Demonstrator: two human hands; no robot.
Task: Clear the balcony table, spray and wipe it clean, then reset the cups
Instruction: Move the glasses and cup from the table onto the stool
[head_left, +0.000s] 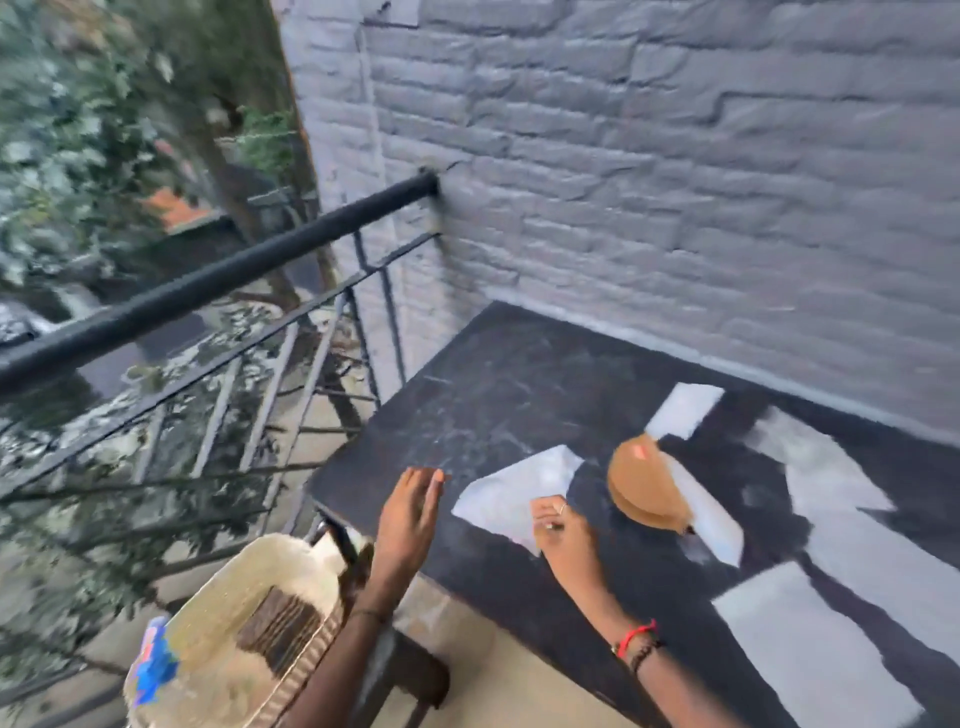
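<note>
A dark balcony table (519, 395) stands against a grey brick wall. Several white sheets of paper lie on it, one near the front left (511, 491) and others to the right (826, 473). A brown cup (641, 483) lies tipped on its side on a sheet in the middle. My right hand (563, 535) pinches the near corner of the front-left sheet. My left hand (410, 512) hovers with straight fingers at the table's left edge, holding nothing.
A cream plastic basket (244, 618) sits low at the left, with a blue printed wrapper (153, 665) on its near rim. A black metal railing (218, 280) runs along the left with trees beyond. The brick wall (675, 182) closes the far side.
</note>
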